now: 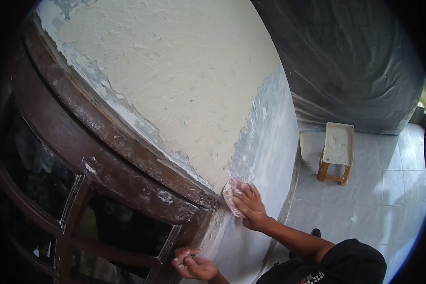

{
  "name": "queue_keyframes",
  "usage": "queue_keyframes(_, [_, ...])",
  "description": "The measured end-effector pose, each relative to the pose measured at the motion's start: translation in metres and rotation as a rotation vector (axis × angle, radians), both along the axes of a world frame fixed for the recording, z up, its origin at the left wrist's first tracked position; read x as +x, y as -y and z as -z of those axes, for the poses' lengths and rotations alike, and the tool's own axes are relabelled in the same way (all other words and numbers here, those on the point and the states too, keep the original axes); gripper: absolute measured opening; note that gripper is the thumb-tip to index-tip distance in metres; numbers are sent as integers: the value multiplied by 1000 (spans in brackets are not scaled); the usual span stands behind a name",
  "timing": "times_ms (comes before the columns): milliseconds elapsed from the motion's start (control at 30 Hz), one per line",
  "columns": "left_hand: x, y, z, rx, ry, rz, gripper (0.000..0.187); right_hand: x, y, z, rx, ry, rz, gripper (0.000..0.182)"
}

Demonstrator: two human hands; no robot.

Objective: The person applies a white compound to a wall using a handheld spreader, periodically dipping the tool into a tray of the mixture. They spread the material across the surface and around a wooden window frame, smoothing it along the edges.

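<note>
Sandpaper (232,195) pressed flat under right hand (251,204) against wall (184,94), rough plaster up-left; left hand (194,265) loosely curled, empty, lower on window frame (128,161).

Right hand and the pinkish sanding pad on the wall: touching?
Touching. The head view shows the right hand with its fingers spread flat over the pinkish sanding pad, pressing it against the pale plastered wall.
</note>
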State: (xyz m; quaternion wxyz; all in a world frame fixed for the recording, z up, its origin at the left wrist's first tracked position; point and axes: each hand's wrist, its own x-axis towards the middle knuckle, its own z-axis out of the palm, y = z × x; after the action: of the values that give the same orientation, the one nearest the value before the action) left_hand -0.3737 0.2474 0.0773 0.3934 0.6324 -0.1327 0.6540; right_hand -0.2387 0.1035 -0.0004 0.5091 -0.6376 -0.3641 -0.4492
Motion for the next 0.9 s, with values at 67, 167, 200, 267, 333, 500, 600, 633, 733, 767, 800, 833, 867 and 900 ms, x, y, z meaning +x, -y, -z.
queue_keyframes(67, [2, -1, 3, 32, 13, 46, 24, 2, 11, -8, 19, -98, 116, 49])
queue_keyframes(167, [1, 8, 1, -48, -7, -30, 24, 25, 5, -26, 49, 7, 147, 54])
queue_keyframes(200, [0, 7, 0, -33, -24, -24, 24, 27, 4, -25, -31, 11, 112, 54])
queue_keyframes(267, [-1, 3, -2, -7, -31, -18, 24, 16, -2, 3, -13, 16, 103, 52])
queue_keyframes(333, [2, 1, 2, 21, 13, 30, 24, 6, 8, 16, -41, -19, 127, 53])
queue_keyframes(500, [2, 7, -4, -15, -26, -56, 22, 24, 7, -32, 50, 1, 218, 51])
queue_keyframes(600, [0, 4, -1, 9, -7, -42, 23, 3, 1, 1, -33, -46, 58, 50])
queue_keyframes(633, [3, 3, -1, 21, 18, -26, 23, -5, 3, 7, -30, -18, 68, 49])
queue_keyframes(733, [4, 8, -2, -34, 4, -14, 23, -5, 5, -13, 137, -71, 124, 48])
queue_keyframes(767, [2, 8, -2, -45, -32, -21, 23, 1, 1, -27, 174, -65, 159, 50])
queue_keyframes(800, [1, 8, -2, -46, -38, -24, 23, -5, -10, -35, 172, -71, 156, 50])
queue_keyframes(833, [2, 8, -1, -52, -31, -21, 23, -12, -19, -45, 146, -121, 93, 51])
queue_keyframes(867, [2, 8, 0, -57, -21, -17, 24, -16, -24, -49, 121, -168, 30, 53])
queue_keyframes(900, [1, 7, 0, -54, -18, -17, 24, -29, -33, -32, 56, -169, -47, 53])
